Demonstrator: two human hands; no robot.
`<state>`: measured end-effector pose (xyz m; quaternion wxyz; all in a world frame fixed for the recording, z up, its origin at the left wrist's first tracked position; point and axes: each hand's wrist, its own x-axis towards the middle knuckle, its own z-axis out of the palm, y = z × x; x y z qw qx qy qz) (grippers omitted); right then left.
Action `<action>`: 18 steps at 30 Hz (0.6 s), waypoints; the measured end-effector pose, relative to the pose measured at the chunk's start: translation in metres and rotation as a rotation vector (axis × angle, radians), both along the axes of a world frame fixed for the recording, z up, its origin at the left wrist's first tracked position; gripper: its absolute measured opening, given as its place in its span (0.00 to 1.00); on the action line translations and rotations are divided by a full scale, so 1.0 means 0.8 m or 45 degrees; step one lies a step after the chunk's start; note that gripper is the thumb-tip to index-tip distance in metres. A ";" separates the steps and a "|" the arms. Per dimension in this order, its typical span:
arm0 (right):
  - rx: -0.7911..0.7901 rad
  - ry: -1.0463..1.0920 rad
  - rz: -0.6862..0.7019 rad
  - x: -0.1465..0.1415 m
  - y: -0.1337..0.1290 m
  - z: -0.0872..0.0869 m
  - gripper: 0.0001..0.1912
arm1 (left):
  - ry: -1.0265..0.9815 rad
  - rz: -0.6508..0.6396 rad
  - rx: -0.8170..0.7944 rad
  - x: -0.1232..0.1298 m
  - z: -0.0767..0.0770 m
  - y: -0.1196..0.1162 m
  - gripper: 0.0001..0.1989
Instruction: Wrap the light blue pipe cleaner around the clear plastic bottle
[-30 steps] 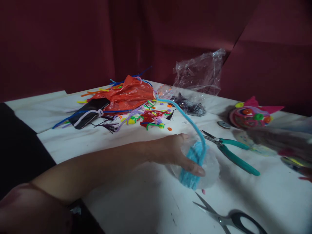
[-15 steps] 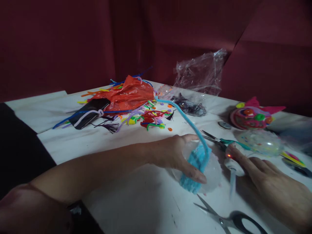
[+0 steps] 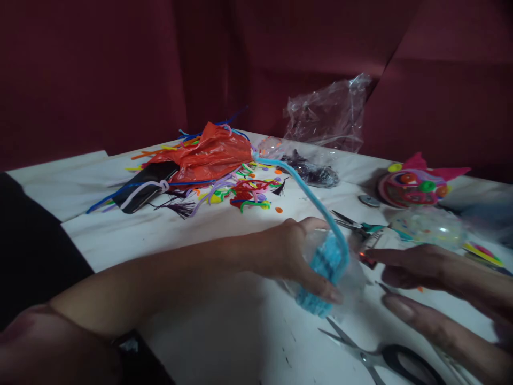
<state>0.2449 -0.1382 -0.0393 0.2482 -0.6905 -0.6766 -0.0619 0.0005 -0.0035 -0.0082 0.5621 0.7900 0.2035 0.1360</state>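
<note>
My left hand (image 3: 288, 256) grips a clear round disc (image 3: 355, 280) wound with light blue pipe cleaner (image 3: 326, 262), tilted just above the white table (image 3: 224, 326). The pipe cleaner's free end arcs up and back toward the far pile. My right hand (image 3: 433, 272) reaches in from the right, blurred, its fingers on a small white tool with a red light (image 3: 366, 248) right beside the disc. Teal-handled pliers (image 3: 360, 225) lie just behind that tool.
Grey scissors (image 3: 385, 358) lie at the near edge under my right hand. Farther back are an orange plastic bag (image 3: 208, 155), loose coloured pipe cleaners (image 3: 248, 190), a black flat object (image 3: 144, 182), crumpled clear bags (image 3: 324, 115), a clear dotted ball (image 3: 428, 227) and a colourful round craft (image 3: 412, 187).
My right hand came in from the right, landed on the small white tool and now carries it up against the disc. My left hand tilted the disc slightly.
</note>
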 end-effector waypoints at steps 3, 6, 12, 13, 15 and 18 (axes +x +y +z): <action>0.001 0.215 -0.033 -0.022 0.004 0.005 0.29 | 0.014 -0.014 0.049 0.002 -0.003 -0.001 0.44; -0.044 0.440 0.087 -0.050 0.019 0.014 0.27 | 0.058 0.001 0.085 0.001 -0.002 -0.002 0.47; -0.111 0.790 0.557 -0.078 0.044 0.036 0.17 | 0.122 0.048 0.049 -0.003 0.008 -0.005 0.50; -0.116 0.810 0.574 -0.076 0.046 0.037 0.16 | 0.125 0.052 0.053 -0.003 0.008 -0.005 0.50; -0.165 0.854 0.598 -0.072 0.050 0.037 0.16 | 0.118 0.051 0.063 -0.002 0.008 -0.005 0.50; -0.182 0.914 0.501 -0.071 0.054 0.033 0.21 | 0.092 0.034 0.086 -0.002 0.006 -0.004 0.49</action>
